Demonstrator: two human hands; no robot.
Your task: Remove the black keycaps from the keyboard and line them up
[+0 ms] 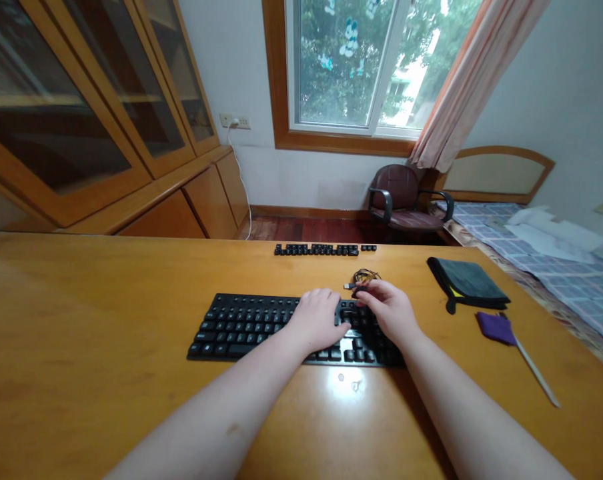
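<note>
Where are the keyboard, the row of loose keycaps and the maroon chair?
Keyboard (pixel 256 328), head view: left-hand keys.
Row of loose keycaps (pixel 322 251), head view: a middle keycap.
Maroon chair (pixel 395 180), head view: backrest.

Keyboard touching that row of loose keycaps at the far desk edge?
Apart. The head view shows a bare strip of wooden desk between the black keyboard and the loose keycaps.

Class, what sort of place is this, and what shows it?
Probably a bedroom also used for study: there is a bed, a glass-doored cabinet and a wooden desk.
</note>
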